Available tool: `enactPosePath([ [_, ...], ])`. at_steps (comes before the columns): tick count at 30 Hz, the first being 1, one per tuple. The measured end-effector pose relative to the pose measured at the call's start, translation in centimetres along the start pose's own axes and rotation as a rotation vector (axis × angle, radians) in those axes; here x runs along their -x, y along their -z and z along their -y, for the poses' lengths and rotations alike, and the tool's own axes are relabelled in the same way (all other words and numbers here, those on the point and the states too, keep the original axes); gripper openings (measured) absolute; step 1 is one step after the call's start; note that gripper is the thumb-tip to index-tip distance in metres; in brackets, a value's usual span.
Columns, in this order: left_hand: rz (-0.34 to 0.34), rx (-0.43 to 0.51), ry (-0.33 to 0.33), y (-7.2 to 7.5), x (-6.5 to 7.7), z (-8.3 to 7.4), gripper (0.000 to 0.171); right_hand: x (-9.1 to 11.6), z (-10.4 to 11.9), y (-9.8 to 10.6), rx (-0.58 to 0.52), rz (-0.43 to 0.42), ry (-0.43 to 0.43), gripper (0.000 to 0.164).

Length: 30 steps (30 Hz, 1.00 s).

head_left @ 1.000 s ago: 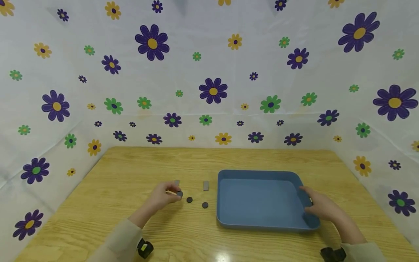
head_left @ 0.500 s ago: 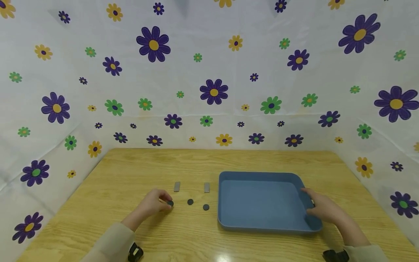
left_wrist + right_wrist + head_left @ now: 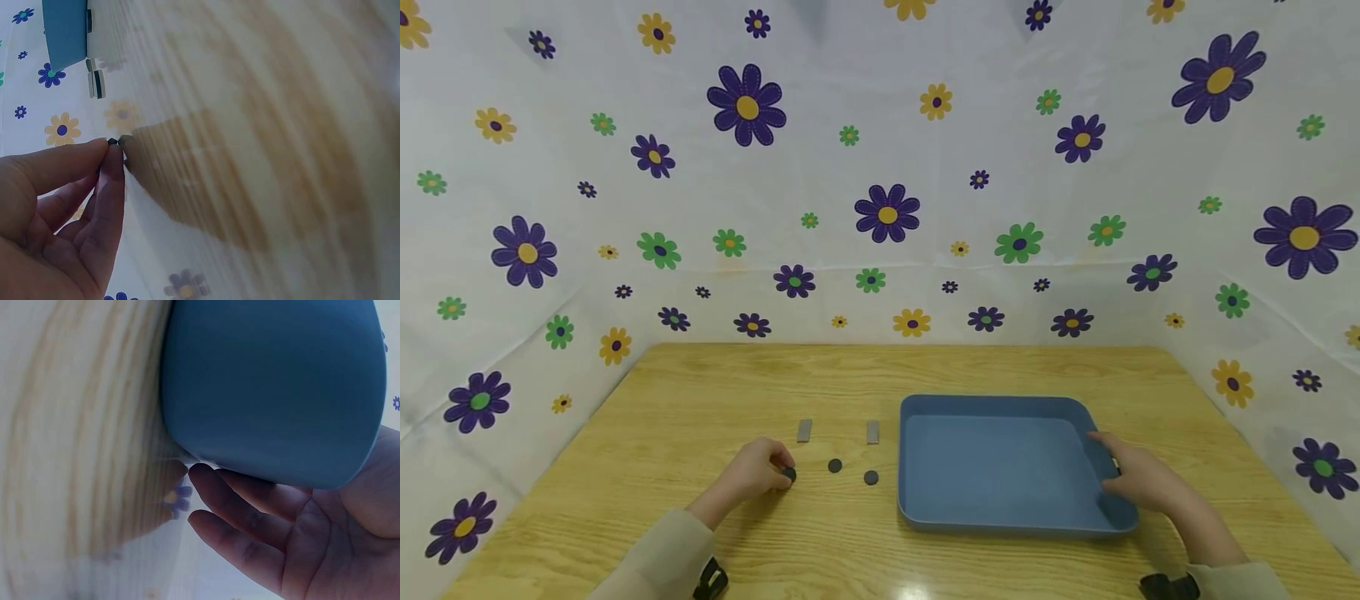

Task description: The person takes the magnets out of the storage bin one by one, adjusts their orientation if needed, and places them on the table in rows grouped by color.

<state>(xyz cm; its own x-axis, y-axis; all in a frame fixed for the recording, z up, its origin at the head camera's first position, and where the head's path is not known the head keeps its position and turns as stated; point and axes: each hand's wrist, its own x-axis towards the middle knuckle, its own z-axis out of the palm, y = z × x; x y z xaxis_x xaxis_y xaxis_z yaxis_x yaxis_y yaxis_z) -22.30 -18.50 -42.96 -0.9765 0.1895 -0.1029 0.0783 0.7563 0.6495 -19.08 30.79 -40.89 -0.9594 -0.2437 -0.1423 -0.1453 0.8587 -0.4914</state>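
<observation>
My left hand (image 3: 752, 473) pinches a small dark round disc (image 3: 789, 474) between thumb and fingertips, low at the tabletop. The left wrist view shows only a dark sliver of the disc (image 3: 113, 141) between the fingertips. Two similar dark discs lie flat to its right, a middle disc (image 3: 835, 466) and a right disc (image 3: 871, 477). My right hand (image 3: 1141, 477) grips the right wall of a blue rectangular tray (image 3: 1000, 525). In the right wrist view, the fingers (image 3: 240, 540) lie along the outside of the tray, and the thumb is hidden behind the wall.
Behind the discs lie two small grey rectangular plates, a left plate (image 3: 804, 431) and a right plate (image 3: 872, 432). The wooden table (image 3: 760, 371) meets a flower-printed white cloth (image 3: 820, 150) at its back and sides.
My left hand has drawn the disc leftward and nearer to me, away from the left grey plate, which now shows whole. My right hand keeps its hold on the tray.
</observation>
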Motion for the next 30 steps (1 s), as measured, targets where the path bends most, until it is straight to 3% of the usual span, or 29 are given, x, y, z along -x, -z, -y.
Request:
enactPosePath([
  [6,0.026,0.002,-0.043,0.18,-0.06,0.43,0.015,0.02,0.06,-0.03,-0.003,0.004,0.008,0.063],
  [7,0.033,-0.005,-0.080,0.18,-0.12,0.66,0.015,0.06,0.01,-0.06,-0.003,0.003,0.009,0.063],
  [10,0.047,-0.012,-0.108,0.13,-0.16,0.88,0.014,0.23,-0.21,-0.16,-0.003,-0.002,0.013,0.063],
  [17,0.021,-0.047,-0.033,0.09,0.01,0.24,0.014,0.32,-0.17,-0.05,-0.001,-0.014,0.026,0.062],
  [30,0.007,-0.089,-0.036,0.08,-0.06,0.53,0.014,0.05,0.30,0.19,0.006,0.000,0.018,0.062],
])
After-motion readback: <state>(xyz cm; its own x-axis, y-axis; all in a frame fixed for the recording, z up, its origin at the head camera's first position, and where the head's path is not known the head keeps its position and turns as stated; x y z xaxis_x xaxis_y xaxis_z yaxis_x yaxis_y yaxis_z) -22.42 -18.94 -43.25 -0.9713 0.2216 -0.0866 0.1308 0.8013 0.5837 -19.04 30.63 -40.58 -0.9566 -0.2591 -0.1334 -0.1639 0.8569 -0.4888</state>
